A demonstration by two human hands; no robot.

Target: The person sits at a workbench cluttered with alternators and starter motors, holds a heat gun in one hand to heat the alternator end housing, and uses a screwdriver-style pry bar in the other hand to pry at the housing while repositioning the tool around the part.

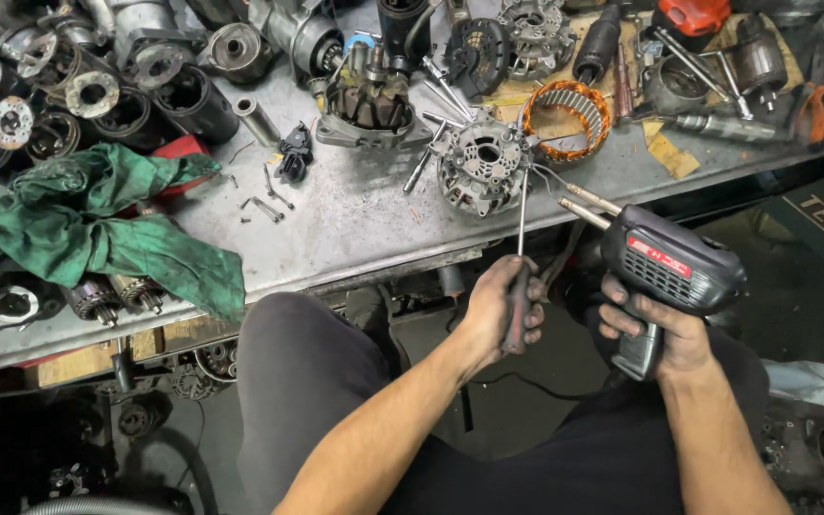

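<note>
Seated at a grey metal workbench (355, 219), knees under its front edge. Left hand (500, 310) closed in a full fist around the dark handle of a screwdriver (521, 250); the thin shaft runs straight up and away from the knuckles, its tip reaching the alternator end housing (482, 167) that sits on the bench just beyond the hand. Whether the tip actually touches the housing cannot be told. Right hand (662, 334) wrapped tight around the pistol grip of a dark soldering gun (669, 262) with a red label on its side; fingers fully curled, no gap visible. The gun's two metal prongs point up and to the left from this hand, toward the same housing, ending just short of it over the bench edge. The two hands sit near each other, apart, the screwdriver hand to the left of the gun hand. Beyond the housing, up and slightly right of the right hand's prongs, lies a stator ring with copper windings (567, 116). Farther from both hands, another alternator body (370, 103) stands upright. Far to the left of the left hand, a crumpled green rag (97, 224) drapes over the bench front. Loose small screws (267, 205) lie between the rag and the housing. Piled motor parts crowd the far left corner.
</note>
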